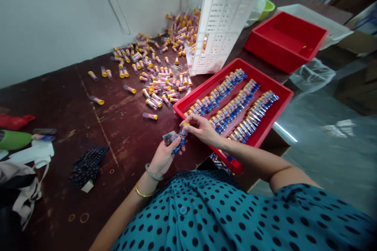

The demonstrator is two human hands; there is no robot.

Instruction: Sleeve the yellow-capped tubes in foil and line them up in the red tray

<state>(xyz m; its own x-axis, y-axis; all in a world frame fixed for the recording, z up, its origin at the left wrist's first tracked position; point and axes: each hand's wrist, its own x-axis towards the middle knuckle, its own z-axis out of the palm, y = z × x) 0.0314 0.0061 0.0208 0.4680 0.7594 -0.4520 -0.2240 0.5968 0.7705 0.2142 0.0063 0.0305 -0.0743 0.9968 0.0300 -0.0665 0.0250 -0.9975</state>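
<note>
My left hand (167,153) is closed around a small clear tube with a blue printed label (182,136), held just above the table's front edge. A printed piece (169,137) also shows between its fingers; I cannot make out its kind. My right hand (203,128) pinches the yellow cap (186,124) at the tube's top. Beside that hand lies a red tray (235,64) with three rows of blue-labelled packed tubes (235,106). Many loose tubes with yellow caps and pink contents (156,86) are scattered on the table beyond my hands.
A white slatted crate (220,19) stands on its side behind the tray. A red bin (282,39) sits at the back right. On the left are a dark patterned cloth (88,166), a green object (14,140) and a bag (23,188). The table (59,117) meets the wall.
</note>
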